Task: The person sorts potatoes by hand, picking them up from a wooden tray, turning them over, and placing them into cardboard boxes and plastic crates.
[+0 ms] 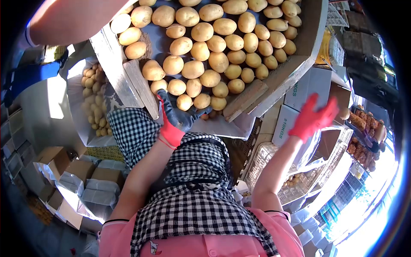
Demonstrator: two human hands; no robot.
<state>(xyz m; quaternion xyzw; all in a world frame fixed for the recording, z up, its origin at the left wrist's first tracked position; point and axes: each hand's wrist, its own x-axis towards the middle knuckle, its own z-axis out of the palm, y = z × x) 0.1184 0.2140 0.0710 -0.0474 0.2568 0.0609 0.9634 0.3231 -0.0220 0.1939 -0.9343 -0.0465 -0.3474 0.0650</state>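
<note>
Many yellow potatoes (218, 62) lie on a wooden-sided sorting tray (280, 83) in front of me. At its narrow mouth is my left hand (176, 122), in a red glove with a dark coated palm. Its palm faces up and its fingers are spread, one fingertip right at a potato (159, 85) by the left board. My right hand (314, 118), red-gloved and blurred by motion, is out to the right with fingers apart, above the cartons. Just beyond its fingers a single potato (343, 113) shows near an open cardboard box (338, 96).
A lined container of potatoes (95, 100) stands at the left. White cartons marked 10KGS (286, 124) and a plastic crate (262, 160) are at the right. Packed boxes (100, 184) sit lower left. Another person's arm (72, 21) reaches across the upper left.
</note>
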